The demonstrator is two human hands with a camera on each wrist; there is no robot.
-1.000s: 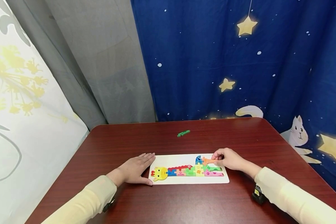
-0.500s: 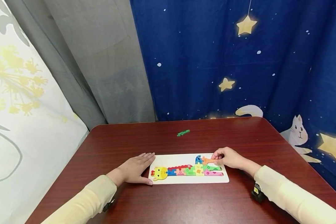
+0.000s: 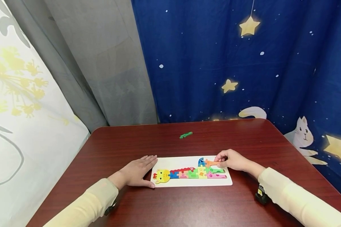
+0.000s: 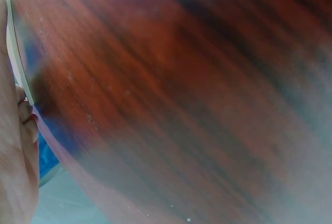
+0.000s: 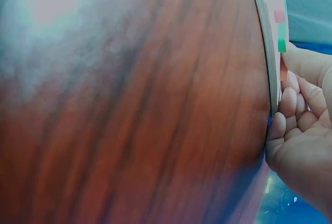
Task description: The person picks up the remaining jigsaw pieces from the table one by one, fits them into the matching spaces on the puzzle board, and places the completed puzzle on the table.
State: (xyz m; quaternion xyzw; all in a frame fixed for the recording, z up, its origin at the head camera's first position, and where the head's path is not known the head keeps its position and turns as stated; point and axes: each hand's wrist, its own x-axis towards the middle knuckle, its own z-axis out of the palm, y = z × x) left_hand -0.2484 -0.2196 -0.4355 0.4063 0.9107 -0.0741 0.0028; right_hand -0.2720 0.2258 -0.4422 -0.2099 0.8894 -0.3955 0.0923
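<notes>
A white puzzle board lies on the table, with a giraffe made of colourful interlocking pieces, its yellow head at the left. My left hand rests flat over the board's left end, fingers extended and thumb at the lower corner. At the right end, my right hand pinches an orange leg piece between thumb and fingers, beside the blue piece. Its curled fingers show at the board's edge in the right wrist view. Below the orange piece lie a green leg and a pink leg.
A loose green puzzle piece lies farther back on the dark red wooden table. Behind the table hang a grey curtain and a blue star-patterned curtain. A white patterned cloth hangs at the left.
</notes>
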